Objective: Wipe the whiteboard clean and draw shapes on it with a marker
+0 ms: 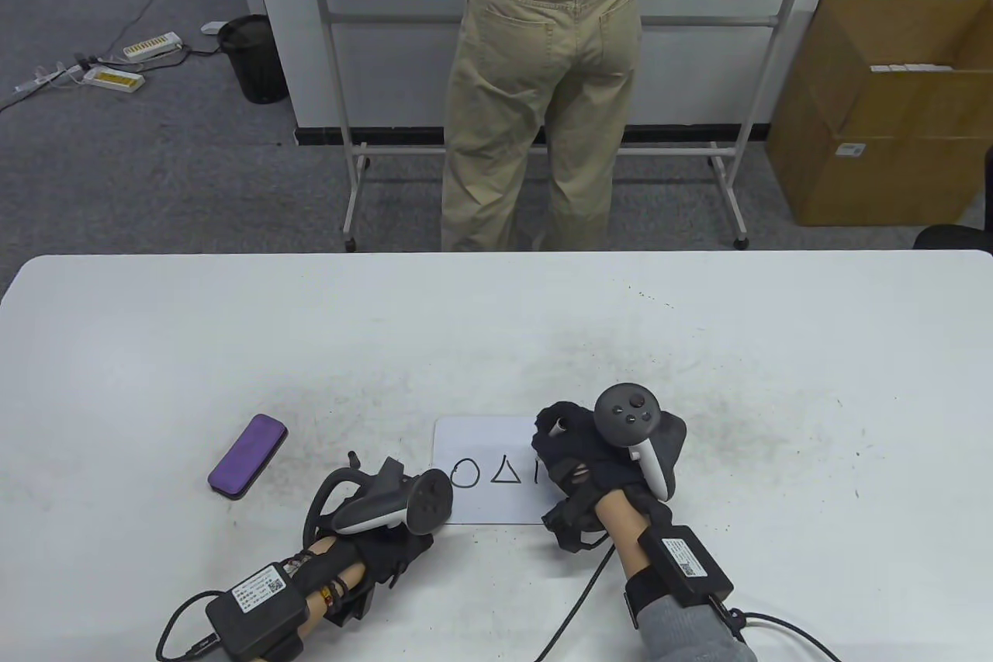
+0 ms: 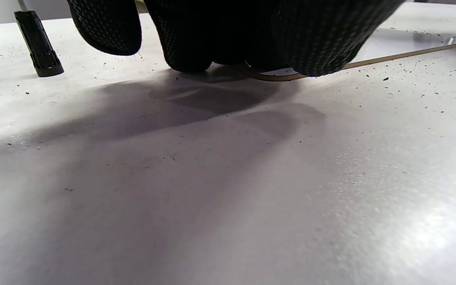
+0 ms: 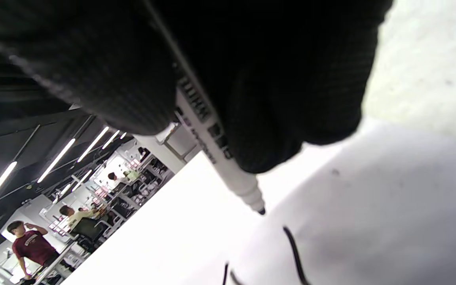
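Observation:
A small whiteboard (image 1: 496, 499) lies near the table's front edge, with a black circle (image 1: 465, 473), a triangle (image 1: 506, 471) and one short upright stroke (image 1: 537, 471) drawn on it. My right hand (image 1: 562, 445) grips a white marker (image 3: 220, 158); its tip hovers just over the board (image 3: 362, 221), beside the stroke. My left hand (image 1: 396, 495) rests at the board's left edge, its fingertips (image 2: 196, 47) touching the table and the board's corner (image 2: 390, 58). A purple eraser (image 1: 248, 455) lies to the left of both hands.
A black marker cap (image 2: 38, 43) stands just beyond my left hand. Behind the table a person (image 1: 543, 95) faces a large whiteboard on a stand (image 1: 729, 150). A cardboard box (image 1: 884, 111) sits at the right and a black bin (image 1: 254, 58) at the left.

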The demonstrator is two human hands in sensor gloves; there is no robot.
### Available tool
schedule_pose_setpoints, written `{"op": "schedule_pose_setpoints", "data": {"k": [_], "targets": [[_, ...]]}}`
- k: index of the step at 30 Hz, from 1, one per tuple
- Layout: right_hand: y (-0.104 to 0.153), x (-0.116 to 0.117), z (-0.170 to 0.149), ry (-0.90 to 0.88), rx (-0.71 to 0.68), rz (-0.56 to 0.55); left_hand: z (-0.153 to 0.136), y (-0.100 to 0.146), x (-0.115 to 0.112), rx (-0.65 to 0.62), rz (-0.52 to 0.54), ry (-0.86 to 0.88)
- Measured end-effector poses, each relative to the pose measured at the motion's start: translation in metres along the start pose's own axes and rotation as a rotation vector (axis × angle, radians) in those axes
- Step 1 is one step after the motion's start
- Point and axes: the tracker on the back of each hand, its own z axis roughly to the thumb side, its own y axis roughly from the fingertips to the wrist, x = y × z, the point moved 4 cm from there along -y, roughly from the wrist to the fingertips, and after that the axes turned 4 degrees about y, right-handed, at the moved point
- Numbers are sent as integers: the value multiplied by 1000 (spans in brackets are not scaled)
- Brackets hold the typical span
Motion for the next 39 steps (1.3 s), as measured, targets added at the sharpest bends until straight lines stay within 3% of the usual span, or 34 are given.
{"op": "schedule_pose_setpoints", "data": {"k": [11, 25, 39], "targets": [[-7, 16, -5, 73, 11, 19, 0, 0, 0, -2, -2, 2], [-3, -4, -30, 60, 100, -29, 0, -1, -1, -2, -1, -4], [7, 0, -13, 203, 82, 105, 1, 0, -1, -3, -1, -13]]}}
